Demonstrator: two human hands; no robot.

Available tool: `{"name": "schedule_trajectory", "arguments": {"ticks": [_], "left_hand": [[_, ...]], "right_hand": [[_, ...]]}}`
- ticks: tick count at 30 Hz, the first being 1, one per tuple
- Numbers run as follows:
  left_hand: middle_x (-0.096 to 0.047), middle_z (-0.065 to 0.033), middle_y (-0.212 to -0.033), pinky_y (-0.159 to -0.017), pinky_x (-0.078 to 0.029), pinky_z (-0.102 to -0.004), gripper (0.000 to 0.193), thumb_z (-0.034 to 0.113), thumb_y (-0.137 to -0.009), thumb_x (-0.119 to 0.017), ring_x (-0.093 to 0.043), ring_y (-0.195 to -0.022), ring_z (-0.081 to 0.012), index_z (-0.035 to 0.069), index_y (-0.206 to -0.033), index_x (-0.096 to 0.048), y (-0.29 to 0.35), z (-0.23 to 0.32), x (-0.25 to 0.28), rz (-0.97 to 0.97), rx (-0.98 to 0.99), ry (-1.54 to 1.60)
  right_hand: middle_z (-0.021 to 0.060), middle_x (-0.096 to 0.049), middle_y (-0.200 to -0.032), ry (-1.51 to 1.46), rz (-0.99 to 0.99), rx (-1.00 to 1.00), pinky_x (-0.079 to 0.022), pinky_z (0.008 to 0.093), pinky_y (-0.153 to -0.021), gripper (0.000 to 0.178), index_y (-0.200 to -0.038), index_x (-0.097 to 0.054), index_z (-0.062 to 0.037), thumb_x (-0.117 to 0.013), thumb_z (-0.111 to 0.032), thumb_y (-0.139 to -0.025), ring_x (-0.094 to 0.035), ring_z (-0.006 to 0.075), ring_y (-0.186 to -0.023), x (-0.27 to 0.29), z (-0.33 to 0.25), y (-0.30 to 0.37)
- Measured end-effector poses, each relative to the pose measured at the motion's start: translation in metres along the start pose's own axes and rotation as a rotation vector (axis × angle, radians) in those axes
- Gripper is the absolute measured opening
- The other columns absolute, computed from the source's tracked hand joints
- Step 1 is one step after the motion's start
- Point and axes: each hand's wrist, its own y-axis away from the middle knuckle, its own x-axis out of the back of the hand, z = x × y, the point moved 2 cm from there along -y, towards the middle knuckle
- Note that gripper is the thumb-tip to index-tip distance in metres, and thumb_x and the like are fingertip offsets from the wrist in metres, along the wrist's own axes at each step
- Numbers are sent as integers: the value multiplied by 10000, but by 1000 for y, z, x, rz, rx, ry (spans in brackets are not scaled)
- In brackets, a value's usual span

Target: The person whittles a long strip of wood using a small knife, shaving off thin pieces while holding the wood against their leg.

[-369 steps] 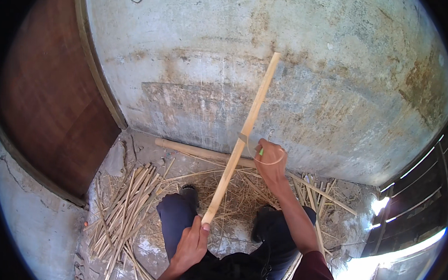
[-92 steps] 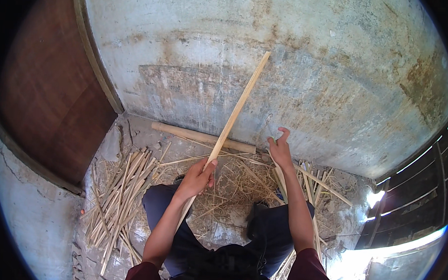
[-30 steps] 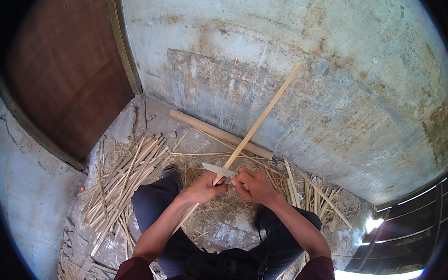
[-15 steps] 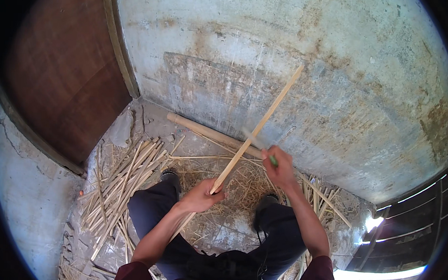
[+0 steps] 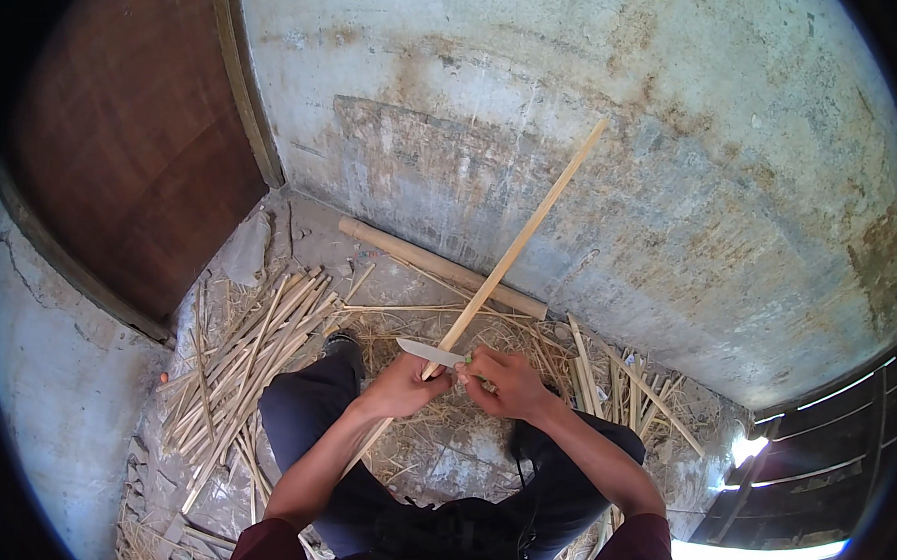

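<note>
I hold a long pale bamboo strip (image 5: 526, 235) that slants up to the right, its tip against the concrete wall. My left hand (image 5: 404, 386) grips the strip low down, just above my knees. My right hand (image 5: 502, 382) is closed on the handle of a knife (image 5: 428, 352), whose grey blade points left and lies across the strip right beside my left hand. Both hands almost touch.
A thick round pole (image 5: 439, 268) lies along the foot of the wall. Several split bamboo strips (image 5: 250, 356) are piled on the floor at left, more strips (image 5: 629, 383) at right, shavings between. A brown wooden door (image 5: 124, 136) stands at left. My legs are below.
My right hand has come back from the floor at the right to the strip, and the knife blade is again laid across it next to my left hand.
</note>
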Motion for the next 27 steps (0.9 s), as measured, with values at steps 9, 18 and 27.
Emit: {"name": "schedule_trajectory", "arguments": {"ticks": [9,18,27], "left_hand": [[-466,93,-735,-578,-316,-267,95,43,-991,-682,-410,-666,-31,72,-1078,-705,2,10,0,-11,72,77],[-376,111,-698,-556,-277,-282,67,75,-1000,-693,-357,-633,-26,81,-1066,-698,0,18,-2,22,55,11],[-323,71,-713,-577,-295,-287,460,63,-951,-760,-329,-675,-56,123,-796,-331,7,17,4,-14,69,53]], "right_hand": [[33,-637,-822,-24,-14,-73,-498,364,-503,59,-950,-688,-109,-717,-66,-922,-647,222,-593,1,-1,-2],[22,-613,-802,148,26,32,-454,351,-443,119,-963,-711,-111,-739,-43,-869,-587,198,-519,8,-3,-2],[110,-697,-835,245,285,-410,-545,397,-616,66,-969,-640,-54,-704,-60,-958,-711,348,-715,78,41,-7]]}}
